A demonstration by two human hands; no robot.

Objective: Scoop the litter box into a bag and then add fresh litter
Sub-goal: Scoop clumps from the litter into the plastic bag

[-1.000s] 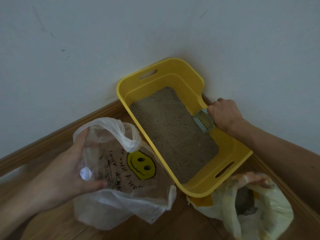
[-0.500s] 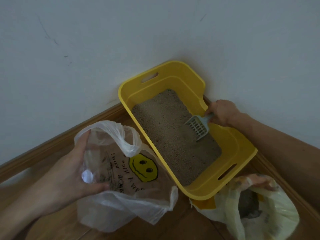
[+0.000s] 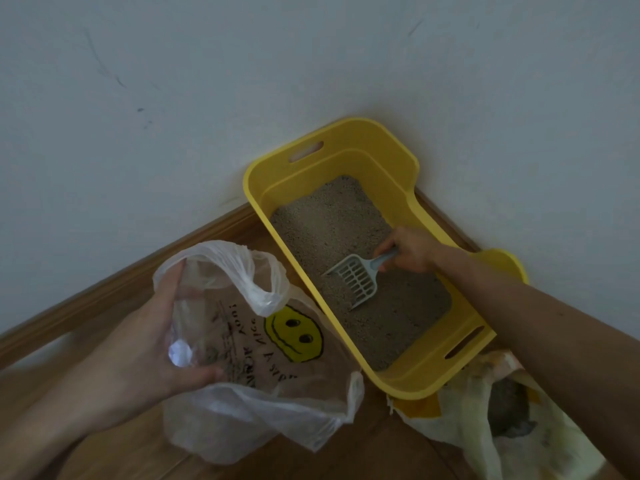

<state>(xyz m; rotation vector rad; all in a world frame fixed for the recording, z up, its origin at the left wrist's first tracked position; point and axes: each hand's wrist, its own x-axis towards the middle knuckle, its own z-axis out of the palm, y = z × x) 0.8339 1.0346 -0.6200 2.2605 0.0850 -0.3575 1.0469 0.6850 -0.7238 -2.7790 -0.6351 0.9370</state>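
A yellow litter box [image 3: 384, 154] sits in the room's corner, holding grey-brown litter [image 3: 332, 223]. My right hand [image 3: 412, 252] grips the handle of a pale grey slotted scoop [image 3: 356, 280], whose blade lies low over the middle of the litter. Left of the box, my left hand [image 3: 145, 344] holds open a clear plastic bag [image 3: 256, 386] printed with a yellow smiley face, thumb inside the rim.
A second, yellowish plastic bag [image 3: 485, 417] with grey litter in it lies on the wooden floor [image 3: 346, 455] at the box's near right corner, under my right forearm. White walls and a wooden baseboard [image 3: 104, 296] close in behind the box.
My right hand has carried the scoop from the box's right wall down and leftward onto the litter. The left hand and clear bag have stayed put.
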